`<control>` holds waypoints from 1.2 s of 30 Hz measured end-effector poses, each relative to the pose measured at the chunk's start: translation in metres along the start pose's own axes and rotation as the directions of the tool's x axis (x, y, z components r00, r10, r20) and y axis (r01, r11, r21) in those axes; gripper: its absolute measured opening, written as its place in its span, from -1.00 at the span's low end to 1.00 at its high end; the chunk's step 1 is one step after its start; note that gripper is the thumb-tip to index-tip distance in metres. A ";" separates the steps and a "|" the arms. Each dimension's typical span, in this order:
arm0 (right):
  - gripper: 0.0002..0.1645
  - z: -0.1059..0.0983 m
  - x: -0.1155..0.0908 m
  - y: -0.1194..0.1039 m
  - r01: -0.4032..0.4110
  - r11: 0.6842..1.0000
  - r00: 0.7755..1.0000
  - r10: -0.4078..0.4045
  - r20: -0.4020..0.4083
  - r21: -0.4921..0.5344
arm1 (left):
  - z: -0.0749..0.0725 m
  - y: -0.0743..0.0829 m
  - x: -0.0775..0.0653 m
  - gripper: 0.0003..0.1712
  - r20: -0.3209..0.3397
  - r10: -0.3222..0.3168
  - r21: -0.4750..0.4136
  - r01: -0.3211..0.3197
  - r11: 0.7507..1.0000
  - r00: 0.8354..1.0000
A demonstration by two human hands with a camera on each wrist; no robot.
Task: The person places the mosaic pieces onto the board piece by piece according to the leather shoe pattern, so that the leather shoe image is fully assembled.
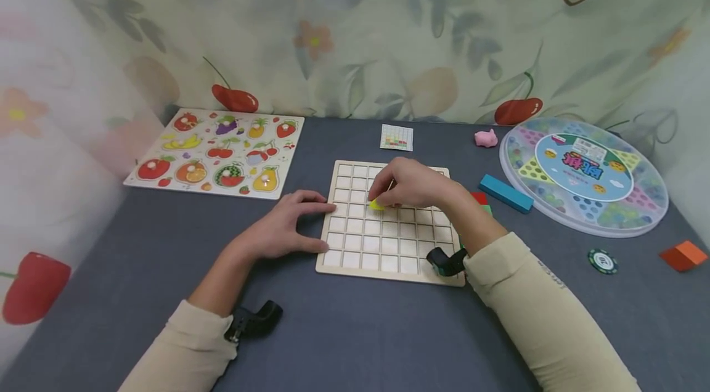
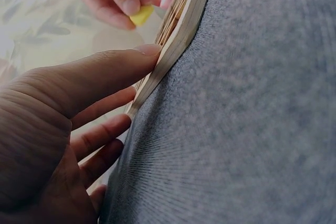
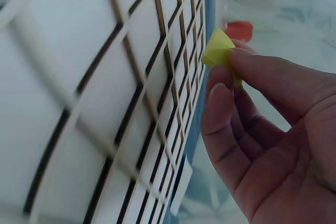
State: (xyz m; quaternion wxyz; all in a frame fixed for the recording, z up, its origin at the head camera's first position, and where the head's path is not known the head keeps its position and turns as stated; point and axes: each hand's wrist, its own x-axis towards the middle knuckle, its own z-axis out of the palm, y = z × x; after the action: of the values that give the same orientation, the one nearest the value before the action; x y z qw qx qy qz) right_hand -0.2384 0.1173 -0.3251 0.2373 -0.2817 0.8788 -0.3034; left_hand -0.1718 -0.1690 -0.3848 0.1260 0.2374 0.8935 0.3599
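i see right hand [image 1: 413,183] pinching a small yellow block [image 1: 377,204] over the pale wooden grid board [image 1: 388,250]; left hand [image 1: 285,225], fingers straight, presses the board's left edge.

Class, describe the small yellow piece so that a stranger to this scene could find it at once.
Start at the wooden grid board in the middle of the grey table. Above its upper rows, the right hand pinches the yellow piece. It is the only yellow block, and the only one held.
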 end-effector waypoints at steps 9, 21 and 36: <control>-0.87 0.014 0.025 -0.009 -0.013 1.000 0.999 0.014 0.035 -0.009 | 0.003 0.001 0.002 -0.22 0.007 0.015 0.002 -0.015 1.000 1.000; -0.82 0.021 0.035 -0.011 -0.064 0.998 0.994 0.062 0.088 0.016 | 0.004 0.001 0.002 -0.22 -0.002 0.010 0.003 -0.010 1.000 1.000; -0.75 0.020 0.028 -0.009 -0.056 0.998 0.996 0.057 0.062 -0.006 | 0.002 0.000 0.001 -0.20 0.002 -0.005 0.008 0.005 1.000 1.000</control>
State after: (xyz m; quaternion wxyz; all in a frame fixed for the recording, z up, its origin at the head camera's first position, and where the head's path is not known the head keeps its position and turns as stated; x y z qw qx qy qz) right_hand -0.2443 0.0855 -0.3399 0.2724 -0.2666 0.8793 -0.2856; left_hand -0.1715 -0.1674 -0.3863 0.1269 0.2360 0.8953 0.3557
